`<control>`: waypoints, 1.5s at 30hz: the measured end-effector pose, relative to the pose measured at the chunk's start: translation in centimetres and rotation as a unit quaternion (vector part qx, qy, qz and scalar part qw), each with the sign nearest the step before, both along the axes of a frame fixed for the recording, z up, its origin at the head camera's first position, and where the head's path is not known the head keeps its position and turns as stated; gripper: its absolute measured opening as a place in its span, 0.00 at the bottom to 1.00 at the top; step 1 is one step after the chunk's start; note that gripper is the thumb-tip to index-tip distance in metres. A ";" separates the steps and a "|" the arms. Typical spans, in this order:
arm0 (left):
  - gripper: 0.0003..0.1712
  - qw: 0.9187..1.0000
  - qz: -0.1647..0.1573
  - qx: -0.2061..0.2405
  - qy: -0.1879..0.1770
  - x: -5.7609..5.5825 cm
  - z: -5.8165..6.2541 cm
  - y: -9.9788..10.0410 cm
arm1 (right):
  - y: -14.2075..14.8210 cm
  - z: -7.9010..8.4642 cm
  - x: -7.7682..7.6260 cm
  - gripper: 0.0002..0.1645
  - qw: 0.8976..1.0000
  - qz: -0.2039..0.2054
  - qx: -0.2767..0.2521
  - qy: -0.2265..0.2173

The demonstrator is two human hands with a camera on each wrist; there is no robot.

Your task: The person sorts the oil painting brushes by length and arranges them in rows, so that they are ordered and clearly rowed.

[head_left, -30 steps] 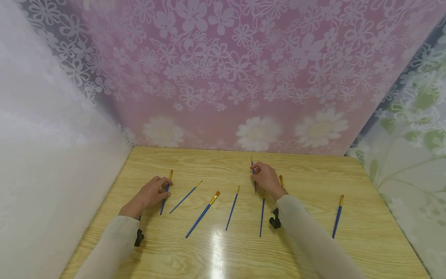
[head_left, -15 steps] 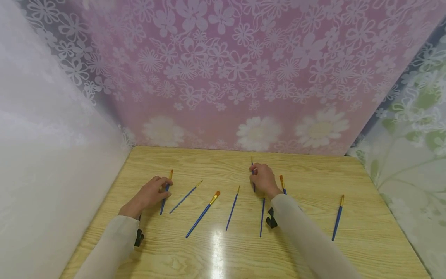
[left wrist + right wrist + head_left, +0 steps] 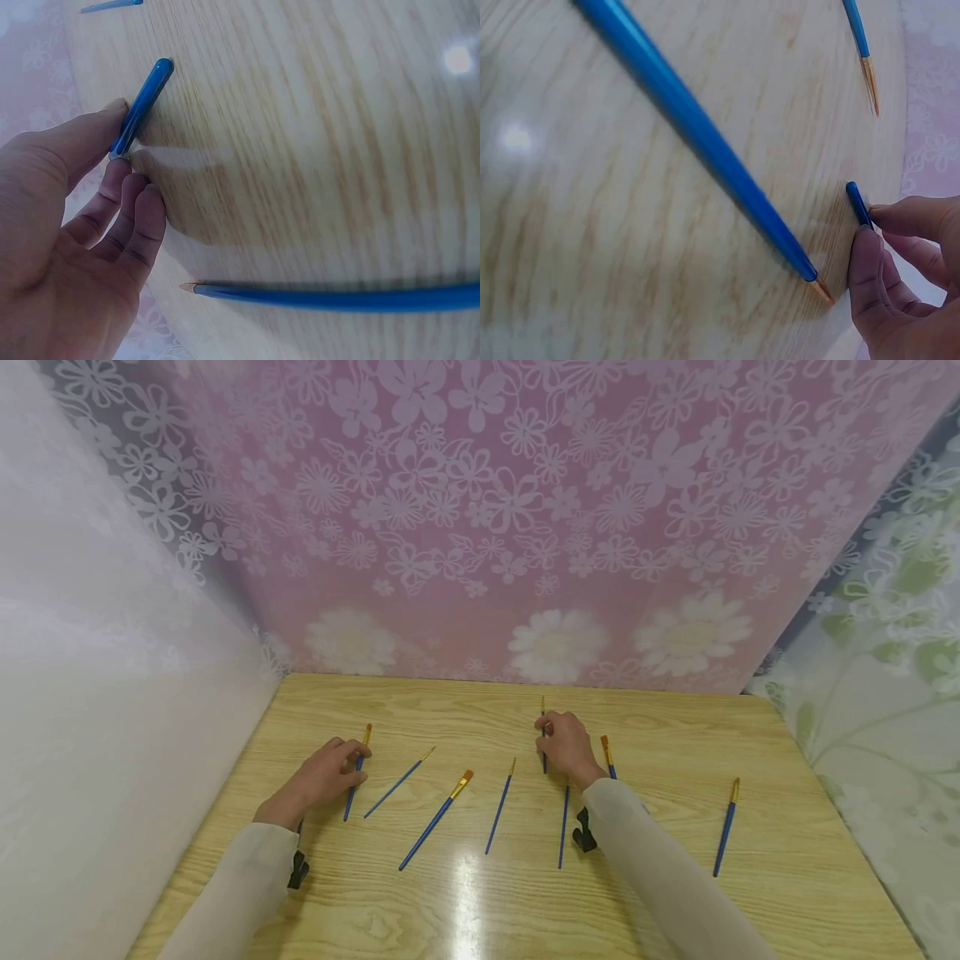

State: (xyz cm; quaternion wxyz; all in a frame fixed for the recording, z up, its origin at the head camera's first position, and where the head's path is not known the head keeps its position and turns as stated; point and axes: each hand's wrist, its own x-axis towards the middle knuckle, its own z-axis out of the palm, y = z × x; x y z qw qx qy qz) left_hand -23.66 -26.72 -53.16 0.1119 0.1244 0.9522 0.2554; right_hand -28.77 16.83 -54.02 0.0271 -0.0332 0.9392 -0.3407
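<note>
At about 10 o'clock on the tabletop [image 3: 810,868], the leftmost brush [image 3: 351,799] is pinched between the thumb and fingers of the left hand [image 3: 324,774]; over the last second no clear shift is seen there. At 1 o'clock, the slender brush [image 3: 544,763] is likewise pinched in the grip of the right hand [image 3: 567,745]. Its handle end has been swung slightly towards 9 o'clock, and the right sleeve [image 3: 675,860] has been drawn the same way. By this, it is judged, the brush is being straightened rather than carried off; whether its whole length rests on the wood cannot be told.

Bristles are pointed away from the person throughout. From the left, the long axis of the leftmost brush is aimed between 12 and 1, that of the thin brush [image 3: 400,784] between 1 and 2, that of the wide brush [image 3: 437,822] just past 1, and that of the middle brush [image 3: 500,808] between 12 and 1. The slender brush is lined up almost exactly with 12. At 3 o'clock, the far brush [image 3: 726,828] is aimed between 12 and 1.
</note>
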 end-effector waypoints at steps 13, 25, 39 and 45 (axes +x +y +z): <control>0.21 1.000 -0.008 -0.006 0.001 0.2 0.4 0.1 | 2.5 -0.1 1.9 0.20 0.997 -0.007 -0.080 0.013; 0.21 1.000 -0.004 -0.012 -0.001 0.2 0.3 0.2 | 6.9 2.0 3.6 0.21 0.998 -0.016 -0.060 0.033; 0.22 1.000 -0.007 -0.010 0.000 0.1 0.0 0.1 | 12.3 2.6 6.3 0.22 0.998 -0.035 -0.037 0.035; 0.21 1.000 -0.008 -0.012 0.003 0.0 -0.3 0.0 | 12.8 1.3 7.2 0.21 0.998 -0.023 -0.036 0.034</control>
